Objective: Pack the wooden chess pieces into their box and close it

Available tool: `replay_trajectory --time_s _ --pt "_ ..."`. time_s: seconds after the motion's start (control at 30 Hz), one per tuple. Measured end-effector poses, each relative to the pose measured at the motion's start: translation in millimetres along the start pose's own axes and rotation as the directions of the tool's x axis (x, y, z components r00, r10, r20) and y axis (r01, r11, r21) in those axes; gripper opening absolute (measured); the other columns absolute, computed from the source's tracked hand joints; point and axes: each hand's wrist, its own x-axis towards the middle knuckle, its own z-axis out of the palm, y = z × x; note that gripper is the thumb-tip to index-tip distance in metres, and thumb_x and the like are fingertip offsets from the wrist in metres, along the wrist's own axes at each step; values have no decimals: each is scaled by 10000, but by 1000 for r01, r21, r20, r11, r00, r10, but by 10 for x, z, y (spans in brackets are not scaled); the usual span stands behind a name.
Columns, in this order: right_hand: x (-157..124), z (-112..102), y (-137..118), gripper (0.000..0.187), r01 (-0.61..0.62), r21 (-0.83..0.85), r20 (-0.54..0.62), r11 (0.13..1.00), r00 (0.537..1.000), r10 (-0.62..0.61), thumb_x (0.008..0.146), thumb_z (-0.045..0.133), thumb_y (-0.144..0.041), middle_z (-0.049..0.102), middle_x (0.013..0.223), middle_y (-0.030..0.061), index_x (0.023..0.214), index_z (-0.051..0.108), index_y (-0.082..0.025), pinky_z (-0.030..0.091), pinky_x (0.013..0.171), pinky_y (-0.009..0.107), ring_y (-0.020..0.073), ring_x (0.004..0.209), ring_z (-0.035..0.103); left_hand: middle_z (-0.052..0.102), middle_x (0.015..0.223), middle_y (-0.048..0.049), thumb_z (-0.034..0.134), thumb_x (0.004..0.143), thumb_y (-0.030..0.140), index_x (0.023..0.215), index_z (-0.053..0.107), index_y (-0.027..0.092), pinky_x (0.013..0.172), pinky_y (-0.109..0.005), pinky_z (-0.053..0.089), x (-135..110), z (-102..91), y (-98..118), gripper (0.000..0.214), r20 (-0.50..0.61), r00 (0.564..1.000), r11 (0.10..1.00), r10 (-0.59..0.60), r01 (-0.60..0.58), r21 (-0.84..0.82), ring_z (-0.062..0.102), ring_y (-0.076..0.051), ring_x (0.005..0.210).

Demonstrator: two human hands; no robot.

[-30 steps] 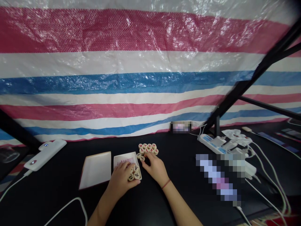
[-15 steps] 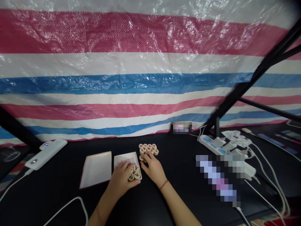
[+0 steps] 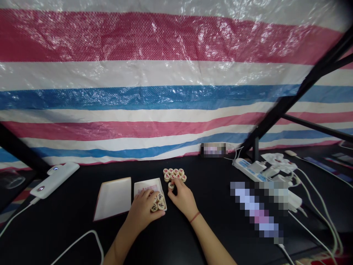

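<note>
A small open white box [image 3: 149, 184] lies on the black table with a few round wooden chess pieces [image 3: 157, 202] in its near right corner. My left hand [image 3: 143, 210] rests on the box, fingers curled over those pieces. My right hand [image 3: 184, 198] is just right of the box, thumb and fingers pinched on one round chess piece [image 3: 171, 185]. Behind it, several more chess pieces [image 3: 173, 175] with red and black characters lie in a cluster.
The white box lid [image 3: 113, 198] lies left of the box. A white power bank [image 3: 53, 179] with a cable sits far left. A power strip [image 3: 264, 175] with plugs and white cables is on the right. A striped tarp [image 3: 154, 92] hangs behind; black bars [image 3: 289, 99] cross it on the right.
My right hand drew back slightly from the cluster and now pinches a single piece. The left hand has stayed on the box.
</note>
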Motion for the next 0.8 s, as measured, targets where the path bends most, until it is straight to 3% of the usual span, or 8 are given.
replay_trajectory --time_s 0.33,0.57,0.8 --pt "19 -9 39 107 2 -1 61 1000 998 -2 860 568 -260 643 958 33 955 559 -211 463 634 241 175 757 648 617 1249 -104 727 740 411 1219 615 220 1005 -485 423 7 -34 12 528 43 999 1000 -12 13 -4 539 -330 1170" --pt "19 -61 33 339 89 71 94 993 991 -96 895 531 -214 638 1192 42 1224 582 -280 526 817 280 189 979 663 605 1269 -114 732 739 406 1234 611 199 1020 -511 410 11 -32 16 550 58 998 1000 -15 16 -10 520 -345 1197" --pt "23 -75 56 359 82 150 79 985 992 -94 835 571 -185 647 1196 40 1184 607 -263 524 886 299 190 1034 647 622 1244 -105 741 727 415 1216 620 219 1013 -511 421 10 -13 -9 541 26 1000 1000 6 -5 -22 546 -337 1170"
